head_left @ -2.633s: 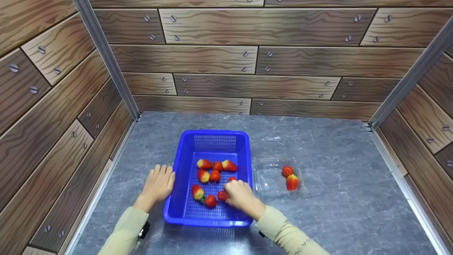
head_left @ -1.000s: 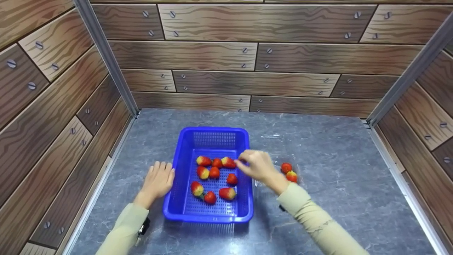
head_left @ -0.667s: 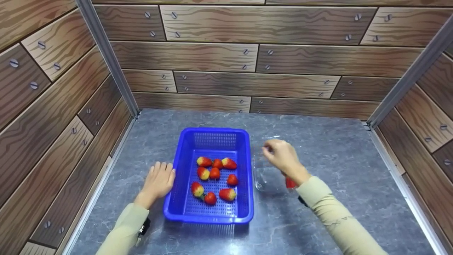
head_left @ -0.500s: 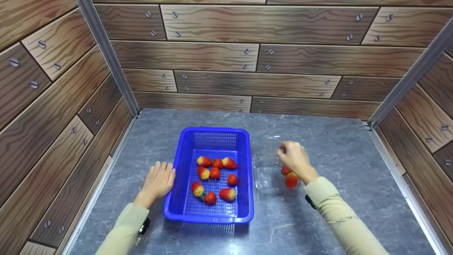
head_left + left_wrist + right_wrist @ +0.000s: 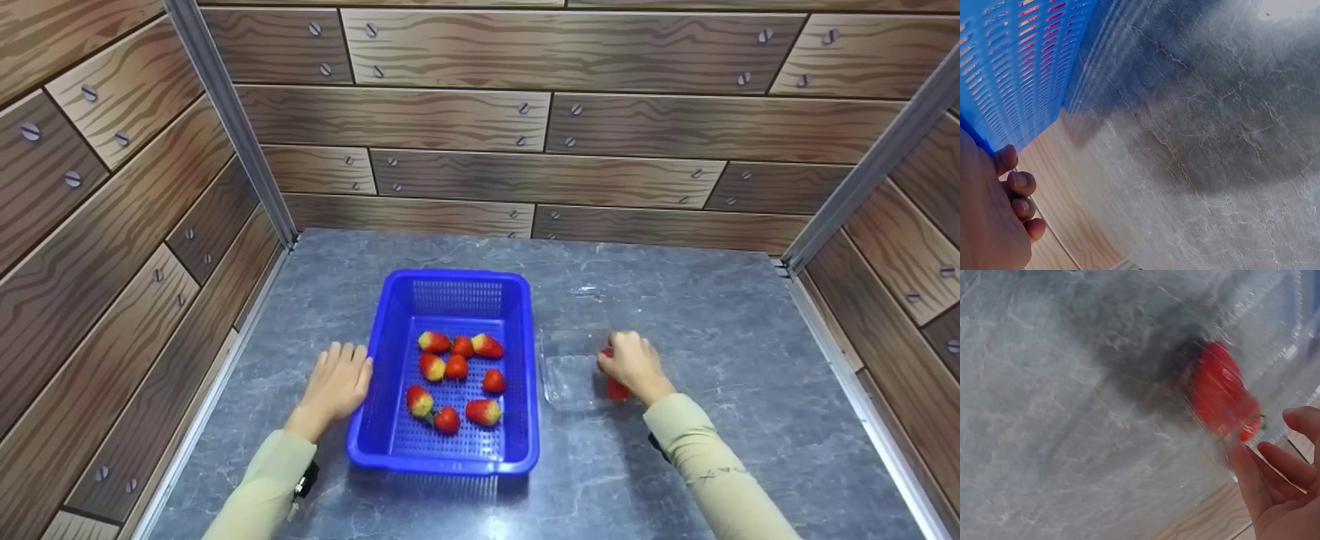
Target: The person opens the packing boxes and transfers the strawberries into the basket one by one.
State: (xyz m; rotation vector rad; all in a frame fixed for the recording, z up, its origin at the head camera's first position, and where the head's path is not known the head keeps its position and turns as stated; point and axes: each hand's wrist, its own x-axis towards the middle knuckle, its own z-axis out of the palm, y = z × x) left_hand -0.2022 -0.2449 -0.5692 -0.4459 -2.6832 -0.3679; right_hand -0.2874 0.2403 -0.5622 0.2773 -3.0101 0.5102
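Observation:
My left hand [image 5: 335, 381] lies against the left rim of a blue plastic basket [image 5: 442, 466], its fingers loosely bent outside the wall in the left wrist view. Several red and yellow strawberries [image 5: 482, 412] are spread over the basket floor. To the right, my right hand [image 5: 632, 365] is over a clear plastic box [image 5: 559, 397], partly covering two strawberries [image 5: 617, 389]. In the right wrist view its thumb stands apart from its fingers, close to the smaller-looking strawberry [image 5: 1249, 428]; a larger red one [image 5: 1219, 391] shows through the clear plastic.
A grey marbled tabletop [image 5: 720, 337] carries everything. Wood-pattern panels [image 5: 442, 120] enclose it at the back and both sides, with metal edge strips [image 5: 862, 405] along the sides. The clear box's lid area [image 5: 585, 294] lies behind it, hard to make out.
My right hand has left a strawberry in the basket, moved right over the rim, and come down at the strawberries in the clear box. My left hand stays at the rim.

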